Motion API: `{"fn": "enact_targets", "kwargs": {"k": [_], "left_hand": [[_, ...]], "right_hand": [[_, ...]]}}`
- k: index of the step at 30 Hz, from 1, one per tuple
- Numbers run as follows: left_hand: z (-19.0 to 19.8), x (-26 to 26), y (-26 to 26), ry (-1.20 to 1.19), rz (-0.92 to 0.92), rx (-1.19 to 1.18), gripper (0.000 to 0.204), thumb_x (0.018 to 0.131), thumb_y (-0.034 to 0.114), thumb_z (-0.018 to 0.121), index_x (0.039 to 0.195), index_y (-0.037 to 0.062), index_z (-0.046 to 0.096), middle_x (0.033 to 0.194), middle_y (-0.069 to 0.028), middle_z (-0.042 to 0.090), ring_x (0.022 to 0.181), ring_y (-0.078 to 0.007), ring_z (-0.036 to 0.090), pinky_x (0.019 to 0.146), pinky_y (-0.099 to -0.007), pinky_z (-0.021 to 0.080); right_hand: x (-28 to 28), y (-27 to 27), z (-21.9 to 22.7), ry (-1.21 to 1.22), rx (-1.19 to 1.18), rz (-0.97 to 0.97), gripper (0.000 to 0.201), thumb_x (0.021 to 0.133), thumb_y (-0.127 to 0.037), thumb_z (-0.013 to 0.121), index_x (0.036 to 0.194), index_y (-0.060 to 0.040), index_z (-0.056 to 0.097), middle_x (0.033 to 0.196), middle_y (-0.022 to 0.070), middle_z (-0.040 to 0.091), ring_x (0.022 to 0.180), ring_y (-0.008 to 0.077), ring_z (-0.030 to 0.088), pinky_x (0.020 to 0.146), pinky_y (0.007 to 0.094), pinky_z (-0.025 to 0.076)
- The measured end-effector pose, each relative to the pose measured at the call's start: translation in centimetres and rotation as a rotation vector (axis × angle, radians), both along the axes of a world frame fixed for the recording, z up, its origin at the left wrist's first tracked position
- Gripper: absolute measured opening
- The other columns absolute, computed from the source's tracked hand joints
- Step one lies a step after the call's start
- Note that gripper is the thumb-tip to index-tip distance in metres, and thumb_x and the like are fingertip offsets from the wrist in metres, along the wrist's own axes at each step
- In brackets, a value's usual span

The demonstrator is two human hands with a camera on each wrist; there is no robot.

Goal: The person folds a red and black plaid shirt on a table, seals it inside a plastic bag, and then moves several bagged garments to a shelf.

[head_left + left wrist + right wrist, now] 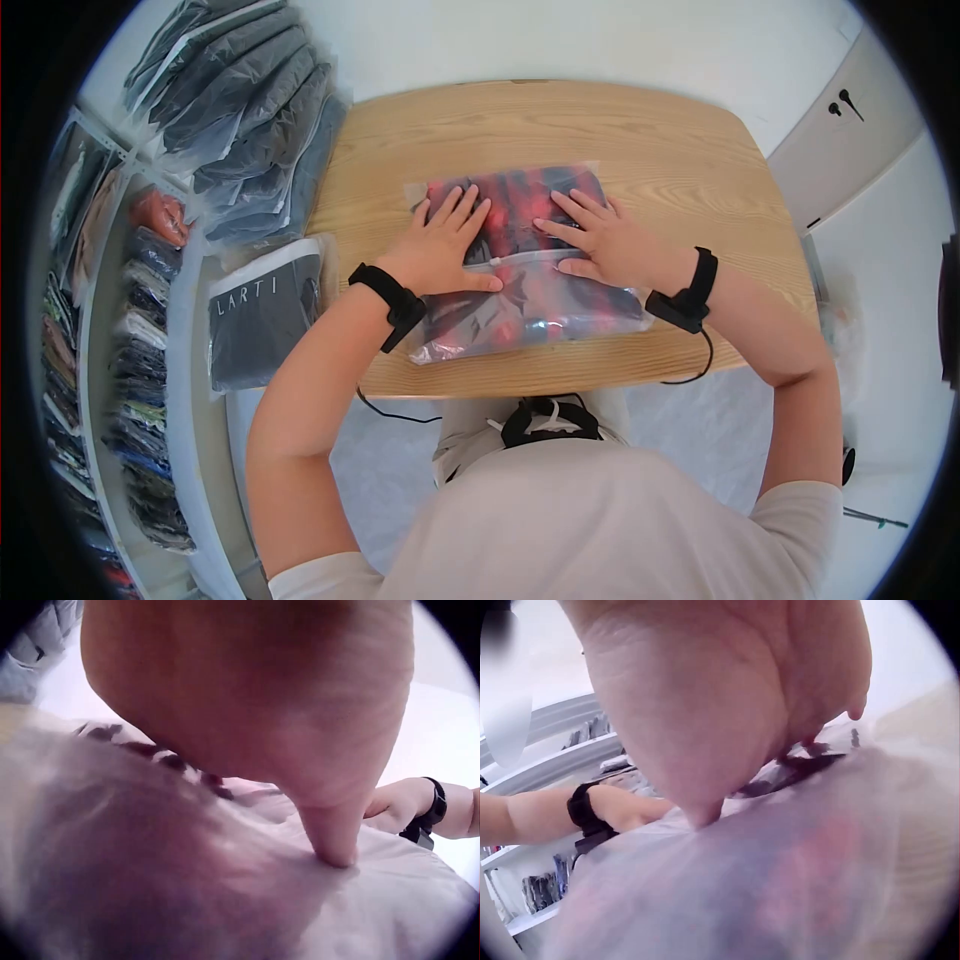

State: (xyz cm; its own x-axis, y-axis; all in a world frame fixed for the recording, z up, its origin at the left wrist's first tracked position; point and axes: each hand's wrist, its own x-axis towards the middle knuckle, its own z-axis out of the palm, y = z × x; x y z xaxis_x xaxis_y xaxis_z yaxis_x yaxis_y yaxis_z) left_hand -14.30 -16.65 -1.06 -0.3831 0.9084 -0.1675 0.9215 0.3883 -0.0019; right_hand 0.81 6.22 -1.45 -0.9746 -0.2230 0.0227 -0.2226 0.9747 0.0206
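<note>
A clear zip bag holding a folded red and dark checked garment lies flat on the wooden table. Its whitish zip strip runs across the middle, with a small slider near the left thumb. My left hand rests on the bag's left half, fingers spread and pointing away. On the right half my right hand lies with fingers spread, its thumb close to the strip. Both wrist views show a thumb touching the plastic, which looks cloudy and wrinkled up close.
To the left, dark bagged garments are piled high. A dark bag with white letters lies beside the table's left edge. Shelves of packed clothes stand further left. Black cables hang from both wrist straps near the front edge.
</note>
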Motion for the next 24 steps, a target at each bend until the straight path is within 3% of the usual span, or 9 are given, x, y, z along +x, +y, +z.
{"fn": "enact_targets", "kwargs": {"k": [5,13,16,21,24], "left_hand": [[-2.2,-1.7,-0.1,-0.204,0.024,0.058,0.108,0.073,0.073,0.053,0.147,0.0052,0.011,0.152,-0.0187,0.008,0.142,-0.0327,0.005,0.112,-0.0511,0.008],[-2.8,-2.0,-0.1,-0.334,0.025,0.076,0.109,0.072,0.072,0.055,0.147,0.0058,0.011,0.152,-0.0194,0.008,0.142,-0.0336,0.003,0.112,-0.0516,0.006],[-3.0,-1.8,0.0,-0.305,0.018,0.091,0.11,0.071,0.072,0.056,0.147,0.0055,0.011,0.152,-0.0196,0.008,0.142,-0.0339,0.004,0.111,-0.0517,0.006],[-3.5,-1.2,0.3,-0.13,0.019,0.12,0.11,0.071,0.072,0.055,0.146,0.0044,0.012,0.152,-0.0199,0.011,0.141,-0.0344,0.008,0.111,-0.0518,0.01],[-2.9,-1.0,0.4,-0.098,0.041,0.074,0.109,0.071,0.073,0.054,0.146,0.0042,0.013,0.152,-0.0195,0.012,0.141,-0.0337,0.009,0.111,-0.0511,0.012]], "right_hand": [[-1.4,1.2,-0.7,-0.246,-0.187,-0.027,0.058,0.094,-0.052,0.037,0.144,-0.0256,0.029,0.151,0.014,0.017,0.141,0.0326,0.011,0.109,0.0555,0.015],[-2.1,1.6,-1.0,-0.343,-0.26,-0.018,0.056,0.094,-0.049,0.039,0.144,-0.0266,0.029,0.152,0.0133,0.016,0.141,0.0327,0.009,0.111,0.0535,0.012],[-1.8,1.5,-1.7,-0.277,-0.264,0.004,0.055,0.094,-0.047,0.041,0.144,-0.027,0.029,0.151,0.0131,0.018,0.14,0.0336,0.012,0.11,0.0544,0.015],[-1.3,0.0,-1.7,0.026,0.015,-0.018,0.056,0.091,-0.046,0.046,0.142,-0.0264,0.034,0.147,0.0124,0.03,0.135,0.0334,0.028,0.106,0.0541,0.024],[-1.2,0.2,-1.6,0.068,0.055,0.011,0.055,0.09,-0.045,0.047,0.141,-0.0258,0.036,0.145,0.0125,0.033,0.133,0.0316,0.031,0.104,0.053,0.028]]}}
